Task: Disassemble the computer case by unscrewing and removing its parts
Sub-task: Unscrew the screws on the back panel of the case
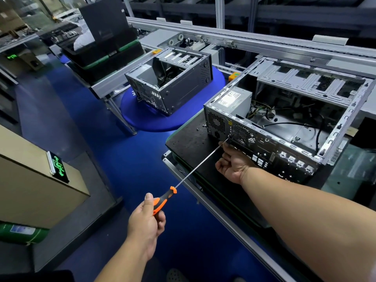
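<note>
**Orange-handled driver on a rear-panel screw**

Orange and black plastic handle of the long steel-shafted screwdriver [162, 201] sits in the left hand [147, 220], fingers curled round it, thumb laid along the top. Grip is full and closed on the handle.

Shaft runs up and to the right, tip at the rear panel of the open grey metal computer case [284, 119], just beside the round fan grille [241, 135]. Long axis of the driver: near-left to far-right, rising toward the case.

Right hand [234, 163] is at the tip end, fingers curled against the panel beside the shaft. Whether it pinches the shaft, catches the screw or only steadies, I cannot tell; fingertips are hidden.

Case lies on its side on a black perforated work mat [189, 143], open face up, rear panel toward the person, long axis running away to the right. Boxy grey power supply [234, 100] sits in the near-left corner. Small loose screws [201, 127] lie on the mat by that corner.

Judgement on doing it well: keep the shaft square to the panel and push along the axis while turning, as so long a shaft wanders easily. Right hand should guide near the tip and be ready to take the freed screw.
</note>
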A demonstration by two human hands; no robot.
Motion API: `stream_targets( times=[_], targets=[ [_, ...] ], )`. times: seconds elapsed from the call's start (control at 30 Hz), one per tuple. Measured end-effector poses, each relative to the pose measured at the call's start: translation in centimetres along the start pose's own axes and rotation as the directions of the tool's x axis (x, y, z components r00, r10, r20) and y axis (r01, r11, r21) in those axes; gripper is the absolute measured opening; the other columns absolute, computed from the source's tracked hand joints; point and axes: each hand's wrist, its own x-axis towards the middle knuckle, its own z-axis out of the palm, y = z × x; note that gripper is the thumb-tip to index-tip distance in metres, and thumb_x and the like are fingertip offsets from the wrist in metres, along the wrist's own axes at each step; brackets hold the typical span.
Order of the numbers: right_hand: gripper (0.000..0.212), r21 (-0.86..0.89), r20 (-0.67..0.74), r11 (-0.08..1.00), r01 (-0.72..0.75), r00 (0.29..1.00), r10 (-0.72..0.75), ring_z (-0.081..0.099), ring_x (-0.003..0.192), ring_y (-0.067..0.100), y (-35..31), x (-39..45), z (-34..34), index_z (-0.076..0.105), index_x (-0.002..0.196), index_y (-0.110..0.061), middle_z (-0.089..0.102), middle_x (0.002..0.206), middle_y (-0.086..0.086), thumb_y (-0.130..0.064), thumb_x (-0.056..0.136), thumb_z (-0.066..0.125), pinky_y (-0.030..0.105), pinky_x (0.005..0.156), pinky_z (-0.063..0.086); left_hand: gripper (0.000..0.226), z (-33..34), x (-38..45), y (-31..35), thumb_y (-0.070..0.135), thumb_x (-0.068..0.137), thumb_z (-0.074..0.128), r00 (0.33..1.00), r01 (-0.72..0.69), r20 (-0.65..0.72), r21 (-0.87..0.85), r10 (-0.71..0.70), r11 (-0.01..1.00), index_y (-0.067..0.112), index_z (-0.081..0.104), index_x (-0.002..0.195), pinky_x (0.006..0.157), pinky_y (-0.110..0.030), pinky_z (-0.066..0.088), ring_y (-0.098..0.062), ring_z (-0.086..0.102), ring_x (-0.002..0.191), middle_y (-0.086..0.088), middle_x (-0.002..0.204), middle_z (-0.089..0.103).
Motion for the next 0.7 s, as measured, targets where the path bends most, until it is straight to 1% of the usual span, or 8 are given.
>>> stream_targets(
  times=[0.17, 0.4, 0.57, 0.7],
  targets=[
    [0.007, 0.0, 0.002, 1.0, -0.003, 1.0, 0.003, 0.022, 0.044, 0.009, -0.02, 0.07, 0.0, 0.07, 0.1, -0.025, 0.021, 0.05, -0.007, -0.029, 0.099, 0.065, 0.024, 0.058, 0.041, 0.046, 0.08, -0.01, 0.25, 0.055, 0.106, 0.052, 1.0, -0.014, 0.008, 0.02, 0.014, 1.0, 0.014, 0.069, 0.115, 0.043, -0.025, 0.041, -0.012, 0.051, 0.049, -0.007, 0.065, 0.057],
    [0.007, 0.009, 0.001, 1.0, -0.009, 1.0, 0.009, 0.023, 0.044, 0.01, -0.04, -0.09, -0.07, 0.069, 0.101, -0.023, 0.021, 0.052, -0.006, -0.026, 0.1, 0.063, 0.027, 0.06, 0.041, 0.044, -0.28, -0.02, 0.44, 0.055, 0.106, 0.05, 0.994, -0.105, 0.024, 0.095, 0.103, 0.99, 0.016, 0.069, 0.112, 0.048, -0.027, 0.041, -0.013, 0.05, 0.053, -0.009, 0.069, 0.056],
    [0.008, 0.009, -0.004, 1.0, -0.013, 1.0, 0.013, 0.022, 0.044, 0.01, -0.08, -0.01, -0.1, 0.07, 0.101, -0.022, 0.021, 0.052, -0.006, -0.026, 0.1, 0.063, 0.026, 0.058, 0.042, 0.046, -0.31, 0.09, 0.34, 0.059, 0.104, 0.049, 0.987, -0.161, 0.032, 0.139, 0.158, 0.977, 0.018, 0.07, 0.107, 0.049, -0.029, 0.04, -0.015, 0.047, 0.053, -0.007, 0.064, 0.055],
    [0.008, 0.011, 0.001, 1.0, -0.01, 1.0, 0.01, 0.023, 0.044, 0.01, 0.0, 0.04, -0.1, 0.07, 0.102, -0.022, 0.022, 0.051, -0.006, -0.025, 0.1, 0.063, 0.026, 0.059, 0.041, 0.046, -0.33, 0.0, -0.12, 0.06, 0.103, 0.049, 0.985, -0.174, 0.023, 0.155, 0.173, 0.972, 0.02, 0.07, 0.105, 0.048, -0.028, 0.041, -0.013, 0.048, 0.052, -0.006, 0.063, 0.055]
  ],
)
